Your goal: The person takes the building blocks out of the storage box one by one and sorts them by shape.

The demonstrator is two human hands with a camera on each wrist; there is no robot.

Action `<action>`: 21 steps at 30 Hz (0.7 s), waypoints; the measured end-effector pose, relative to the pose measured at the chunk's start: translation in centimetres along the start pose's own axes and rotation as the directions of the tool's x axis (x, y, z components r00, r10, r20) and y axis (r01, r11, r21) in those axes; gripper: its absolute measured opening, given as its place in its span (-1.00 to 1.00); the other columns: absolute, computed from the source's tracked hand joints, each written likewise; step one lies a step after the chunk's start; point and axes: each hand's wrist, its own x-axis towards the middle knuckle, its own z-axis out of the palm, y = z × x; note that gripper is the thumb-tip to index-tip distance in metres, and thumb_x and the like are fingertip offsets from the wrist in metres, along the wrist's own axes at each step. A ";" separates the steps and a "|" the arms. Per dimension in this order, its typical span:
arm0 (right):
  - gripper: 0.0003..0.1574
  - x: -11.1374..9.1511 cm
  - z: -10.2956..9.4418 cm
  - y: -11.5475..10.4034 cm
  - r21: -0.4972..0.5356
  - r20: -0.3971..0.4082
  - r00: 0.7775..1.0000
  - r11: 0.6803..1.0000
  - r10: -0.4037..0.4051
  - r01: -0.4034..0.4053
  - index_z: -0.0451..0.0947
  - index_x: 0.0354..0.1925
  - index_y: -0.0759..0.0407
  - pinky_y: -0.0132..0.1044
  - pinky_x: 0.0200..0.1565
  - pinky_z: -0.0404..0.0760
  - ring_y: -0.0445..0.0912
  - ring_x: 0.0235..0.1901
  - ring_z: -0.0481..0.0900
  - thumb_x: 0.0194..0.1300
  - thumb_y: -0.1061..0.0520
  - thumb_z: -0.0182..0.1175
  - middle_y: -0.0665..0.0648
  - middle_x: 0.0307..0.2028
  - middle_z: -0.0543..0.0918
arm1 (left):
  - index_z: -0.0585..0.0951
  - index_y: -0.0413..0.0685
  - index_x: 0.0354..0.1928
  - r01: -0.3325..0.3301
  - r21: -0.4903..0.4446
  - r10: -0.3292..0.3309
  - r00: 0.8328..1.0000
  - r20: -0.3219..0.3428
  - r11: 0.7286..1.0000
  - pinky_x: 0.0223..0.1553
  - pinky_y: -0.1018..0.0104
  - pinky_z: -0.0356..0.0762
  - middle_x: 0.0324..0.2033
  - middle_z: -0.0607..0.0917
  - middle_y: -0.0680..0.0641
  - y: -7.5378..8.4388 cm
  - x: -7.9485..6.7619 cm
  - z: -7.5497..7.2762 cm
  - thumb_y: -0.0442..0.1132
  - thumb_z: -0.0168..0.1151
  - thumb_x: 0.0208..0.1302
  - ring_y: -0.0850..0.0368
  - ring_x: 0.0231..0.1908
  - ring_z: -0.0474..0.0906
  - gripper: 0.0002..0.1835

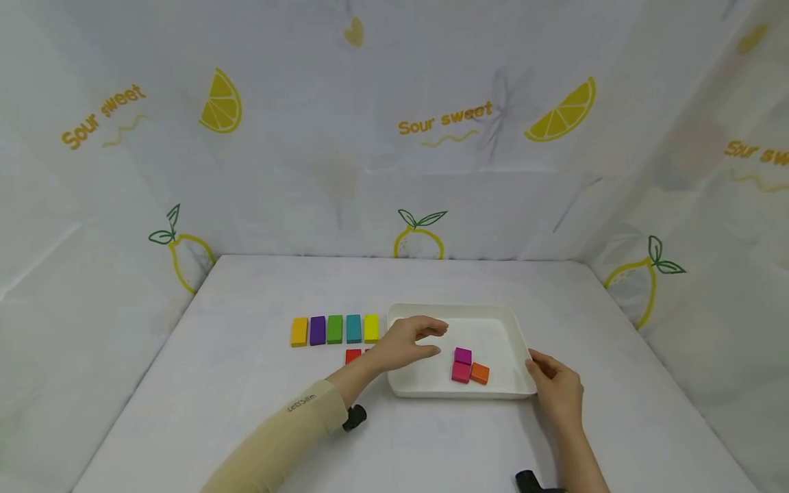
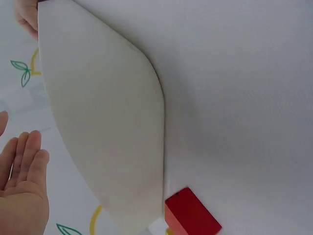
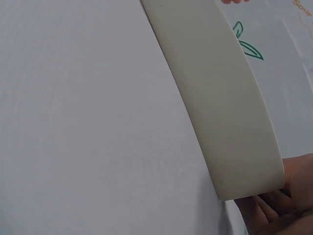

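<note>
A white rectangular tray (image 1: 493, 332) lies on the table with a magenta block (image 1: 463, 355), a pinkish-red block (image 1: 461, 372) and an orange block (image 1: 479, 373) grouped in it. Over the tray's left part hovers my left hand (image 1: 403, 344), its thumb and fingers apart and nothing between them. At the tray's near right corner my right hand (image 1: 559, 392) grips the wall, thumb at the rim and fingers outside. The right wrist view has this hand (image 3: 288, 205) at the end of the tray's side wall (image 3: 220, 103). Beside the tray wall in the left wrist view is a red block (image 2: 193, 213).
Left of the tray stands a row of blocks: amber (image 1: 298, 332), purple (image 1: 317, 331), green (image 1: 335, 329), blue (image 1: 353, 329) and yellow (image 1: 371, 329). A red block (image 1: 353, 356) in front is partly hidden by my left forearm. Behind the table hangs a lemon-print cloth (image 1: 296, 171).
</note>
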 end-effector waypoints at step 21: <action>-0.55 -0.1 0.1 0.0 0.024 -0.008 1.000 1.000 -0.002 0.002 0.59 0.16 0.22 -0.81 -0.36 0.36 0.14 0.12 0.62 0.40 0.04 0.17 0.35 0.09 0.68 | 0.58 -0.22 0.16 0.210 0.001 -0.206 0.962 -0.179 0.978 0.09 0.35 0.66 0.08 0.70 -0.16 0.9 4.2 6.7 -0.38 0.30 0.23 0.02 0.12 0.65 -0.57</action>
